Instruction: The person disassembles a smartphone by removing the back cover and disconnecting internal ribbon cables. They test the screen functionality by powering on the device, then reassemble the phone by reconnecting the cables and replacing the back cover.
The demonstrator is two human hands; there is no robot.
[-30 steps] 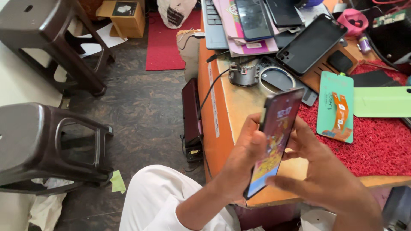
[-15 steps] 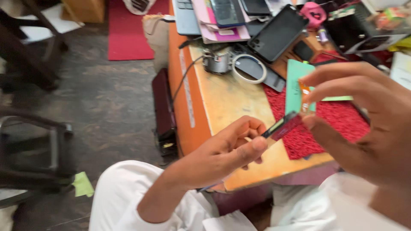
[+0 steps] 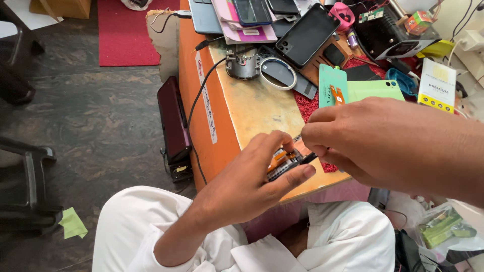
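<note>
The left hand (image 3: pixel 252 176) has its fingers (image 3: pixel 292 177) closed around a phone (image 3: pixel 283 162), held edge-up just above the near edge of the surface (image 3: pixel 262 108). The right hand (image 3: pixel 383 141) pinches its fingers (image 3: pixel 315 146) together at the upper end of the phone. A round magnifier (image 3: pixel 277 73) and a green case (image 3: pixel 375 90) lie on the surface beyond the phone, well apart from it.

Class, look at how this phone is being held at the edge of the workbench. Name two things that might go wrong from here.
1. The phone is pinched edge-on between the left hand and right hand at the workbench edge; if the grip slips, it could drop past the lap to the floor.
2. The cable hangs down the bench side; a knee might snag it.
</note>
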